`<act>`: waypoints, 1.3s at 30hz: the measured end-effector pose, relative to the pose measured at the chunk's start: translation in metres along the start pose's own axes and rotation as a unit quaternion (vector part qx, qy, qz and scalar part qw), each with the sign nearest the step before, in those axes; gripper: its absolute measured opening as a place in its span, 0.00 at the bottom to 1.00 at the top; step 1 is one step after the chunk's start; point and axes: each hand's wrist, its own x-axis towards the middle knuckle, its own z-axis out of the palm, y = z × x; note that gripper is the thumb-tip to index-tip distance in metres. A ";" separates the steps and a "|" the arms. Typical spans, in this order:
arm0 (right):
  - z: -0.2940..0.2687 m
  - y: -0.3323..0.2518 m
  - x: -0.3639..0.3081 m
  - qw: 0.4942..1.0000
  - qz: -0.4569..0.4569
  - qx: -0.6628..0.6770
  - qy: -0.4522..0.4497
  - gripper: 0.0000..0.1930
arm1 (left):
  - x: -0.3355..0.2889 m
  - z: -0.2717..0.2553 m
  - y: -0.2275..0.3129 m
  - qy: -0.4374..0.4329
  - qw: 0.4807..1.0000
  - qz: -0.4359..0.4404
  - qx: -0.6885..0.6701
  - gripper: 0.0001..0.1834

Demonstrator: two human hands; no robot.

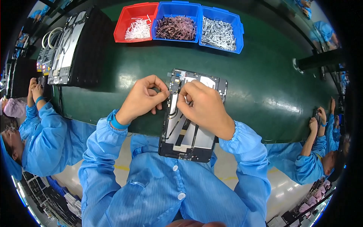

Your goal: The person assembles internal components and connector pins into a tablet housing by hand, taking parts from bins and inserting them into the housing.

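Observation:
An opened tablet body (203, 137) lies in front of me, its inside facing up with a silver plate, dark flat cables and small boards at both ends. Its lower end juts past the table's near edge. My left hand (143, 96) is at its upper left edge, thumb and index finger pinched together; anything between those tips is too small to make out. Over the upper half of the tablet, my right hand (206, 109) is closed with its fingertips turned down near the left-side board. What it grips, if anything, is hidden by the fingers.
Beyond the tablet stand a red bin (118, 32) of white strips, a blue bin (177, 8) of dark reddish pieces and another blue bin (239, 38) of silvery pieces. A black rack (90, 49) holding panels is at the left. Co-workers sit on both sides of the green table (272, 87).

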 end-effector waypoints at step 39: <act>-0.097 0.025 0.062 0.961 0.041 -0.225 0.153 0.06 | 0.051 0.005 0.023 0.207 0.909 0.286 0.222 0.23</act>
